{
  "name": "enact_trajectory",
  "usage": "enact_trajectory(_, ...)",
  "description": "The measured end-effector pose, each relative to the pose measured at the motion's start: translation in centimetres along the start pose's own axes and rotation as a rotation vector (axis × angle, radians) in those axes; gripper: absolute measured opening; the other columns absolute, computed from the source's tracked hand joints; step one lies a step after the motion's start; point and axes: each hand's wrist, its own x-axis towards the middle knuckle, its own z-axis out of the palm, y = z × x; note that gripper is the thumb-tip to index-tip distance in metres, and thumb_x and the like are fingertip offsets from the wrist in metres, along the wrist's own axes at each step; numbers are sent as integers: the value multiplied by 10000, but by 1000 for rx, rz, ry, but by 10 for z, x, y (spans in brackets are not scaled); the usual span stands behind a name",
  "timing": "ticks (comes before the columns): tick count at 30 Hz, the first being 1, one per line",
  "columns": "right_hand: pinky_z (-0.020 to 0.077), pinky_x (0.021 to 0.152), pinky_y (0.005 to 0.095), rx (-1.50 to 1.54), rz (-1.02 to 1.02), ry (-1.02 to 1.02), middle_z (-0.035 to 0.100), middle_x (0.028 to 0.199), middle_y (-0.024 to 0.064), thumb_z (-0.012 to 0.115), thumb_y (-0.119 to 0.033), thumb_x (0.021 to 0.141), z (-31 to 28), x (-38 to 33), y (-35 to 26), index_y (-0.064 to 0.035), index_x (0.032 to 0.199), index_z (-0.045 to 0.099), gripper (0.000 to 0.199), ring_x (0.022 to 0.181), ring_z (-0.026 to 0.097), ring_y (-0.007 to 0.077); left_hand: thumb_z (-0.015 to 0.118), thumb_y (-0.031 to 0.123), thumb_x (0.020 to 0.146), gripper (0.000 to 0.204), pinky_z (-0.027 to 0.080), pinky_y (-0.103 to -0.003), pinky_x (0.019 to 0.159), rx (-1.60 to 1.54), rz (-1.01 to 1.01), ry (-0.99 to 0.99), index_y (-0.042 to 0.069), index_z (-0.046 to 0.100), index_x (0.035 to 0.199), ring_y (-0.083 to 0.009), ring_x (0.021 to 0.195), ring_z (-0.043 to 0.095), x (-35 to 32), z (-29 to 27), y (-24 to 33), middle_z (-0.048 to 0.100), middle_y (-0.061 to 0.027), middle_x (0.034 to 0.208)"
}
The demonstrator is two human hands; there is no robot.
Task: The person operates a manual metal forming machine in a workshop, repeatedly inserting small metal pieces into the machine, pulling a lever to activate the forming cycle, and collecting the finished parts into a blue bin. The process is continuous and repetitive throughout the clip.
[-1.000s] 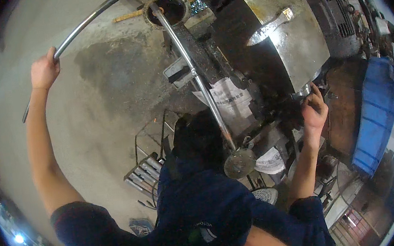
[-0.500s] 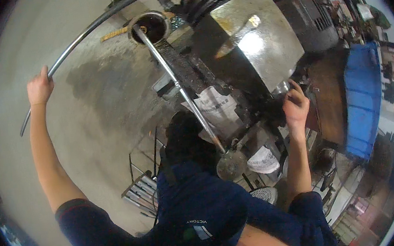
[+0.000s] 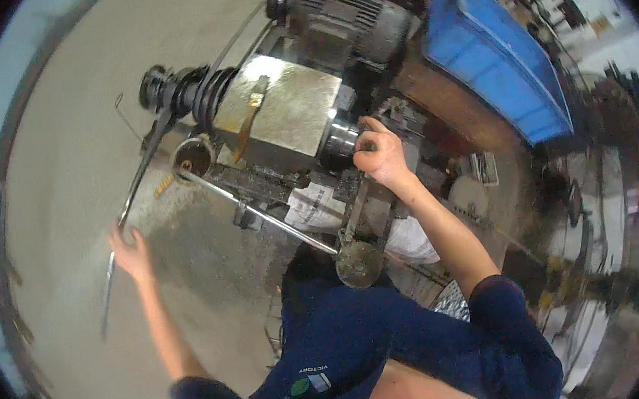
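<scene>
My left hand [image 3: 133,256] is at a long dark and silver lever bar [image 3: 134,188]. Its thumb stands apart, and the fingertips lie at the bar rather than wrapped round it. At the right end of a machine's headstock, my right hand [image 3: 381,156] has curled fingers against a shiny metal cylinder [image 3: 343,136]. Whatever those fingers pinch is hidden. A flat metal cover [image 3: 291,106] tops the headstock, with a brownish narrow tool [image 3: 250,121] lying on it. Nearer me, a silver rod [image 3: 263,216] runs from a round cup-shaped part [image 3: 194,158] to a round dark disc [image 3: 359,263].
Behind the headstock sits a finned motor [image 3: 344,16]. A blue bin [image 3: 494,59] stands on a brown surface to the right. White printed paper [image 3: 314,206] lies on the machine bed. Concrete floor [image 3: 55,248] spreads along the left.
The view has swung, bringing the machine lower and leftward in the picture. My left hand has loosened from its wrapped grip on the lever bar. My right hand stays by the cylinder.
</scene>
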Motion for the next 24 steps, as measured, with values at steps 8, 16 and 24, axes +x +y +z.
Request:
enact_trajectory(8, 443, 819, 372, -82, 64, 263, 462, 1218, 185, 601, -107, 527, -65, -119, 19, -55, 712, 585, 193, 1005, 521, 323, 635, 276, 704, 426, 453, -407, 779, -59, -191, -1217, 40, 548, 1049, -369, 935, 555, -157, 156, 69, 579, -191, 1021)
enact_trajectory(16, 436, 838, 363, -269, 598, 328, 535, 1118, 200, 619, -161, 545, -126, -277, 59, -66, 710, 627, 191, 1010, 524, 351, 432, 400, 803, 404, 479, -408, 754, 199, 529, -1507, 174, 542, 1119, -283, 963, 579, -166, 214, 43, 590, -75, 1080)
enact_trajectory(24, 473, 758, 348, -232, 702, 296, 594, 1009, 143, 603, -158, 543, -158, -359, 130, -49, 728, 641, 217, 896, 580, 303, 422, 309, 788, 373, 437, -397, 815, 421, 550, -1535, 103, 564, 1065, -305, 1020, 523, -141, 203, 47, 552, -122, 1101)
